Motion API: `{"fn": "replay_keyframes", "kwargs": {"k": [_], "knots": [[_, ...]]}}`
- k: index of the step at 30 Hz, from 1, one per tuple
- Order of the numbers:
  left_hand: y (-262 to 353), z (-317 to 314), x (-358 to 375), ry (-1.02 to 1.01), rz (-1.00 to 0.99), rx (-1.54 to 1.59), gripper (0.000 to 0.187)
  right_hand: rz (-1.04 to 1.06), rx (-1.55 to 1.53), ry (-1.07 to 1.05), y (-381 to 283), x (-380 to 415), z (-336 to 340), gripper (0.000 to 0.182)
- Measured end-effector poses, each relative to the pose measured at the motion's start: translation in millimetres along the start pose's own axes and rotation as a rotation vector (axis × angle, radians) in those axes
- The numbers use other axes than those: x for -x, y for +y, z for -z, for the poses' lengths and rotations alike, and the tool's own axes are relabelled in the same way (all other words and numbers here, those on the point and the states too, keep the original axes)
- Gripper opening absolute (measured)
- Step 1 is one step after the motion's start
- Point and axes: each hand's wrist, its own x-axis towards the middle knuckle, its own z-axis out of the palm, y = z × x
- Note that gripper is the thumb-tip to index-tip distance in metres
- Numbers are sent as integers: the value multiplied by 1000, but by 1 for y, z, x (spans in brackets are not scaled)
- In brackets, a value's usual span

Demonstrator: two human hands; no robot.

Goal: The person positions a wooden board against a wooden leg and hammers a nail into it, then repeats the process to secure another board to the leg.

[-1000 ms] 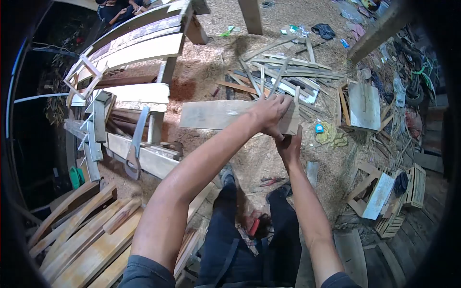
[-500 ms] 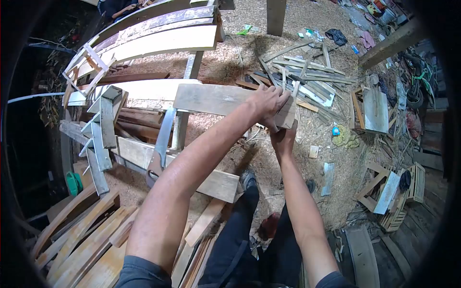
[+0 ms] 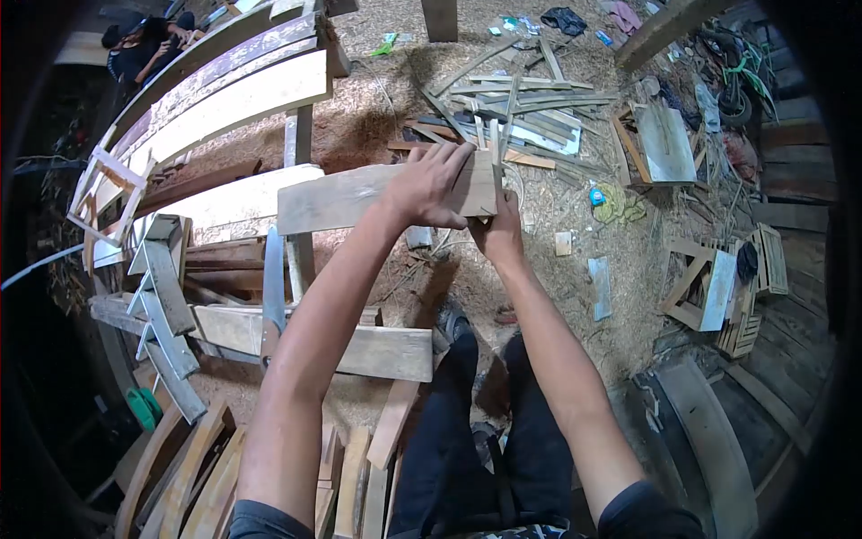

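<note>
1. Beneath everything I watch, shavings cover the floor (image 3: 561,287).
2. Farther off on that floor, I see heaped wooden strips (image 3: 557,103).
3. I have the plank (image 3: 332,193) held crosswise above the floor, in front of the legs.
4. Left of the legs I see a handsaw (image 3: 274,278), blade tip toward the plank.
5. My left hand (image 3: 431,184) is clamped across the plank.
6. My right hand (image 3: 500,232) grips its right end, fingers partly hidden.
</note>
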Motion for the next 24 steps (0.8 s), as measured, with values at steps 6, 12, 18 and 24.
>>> {"fn": "replay_keyframes", "kwargs": {"k": [6,12,18,24], "knots": [[6,-2,3,52,42,-22,122,-23,108,19,-21,2,13,93],[19,-7,7,113,115,-43,122,-93,86,7,-22,5,11,92],[21,-11,3,102,184,-51,121,-72,99,-2,-18,5,9,98],[23,-7,-3,112,182,-29,119,-76,119,-7,-15,6,3,96]]}}
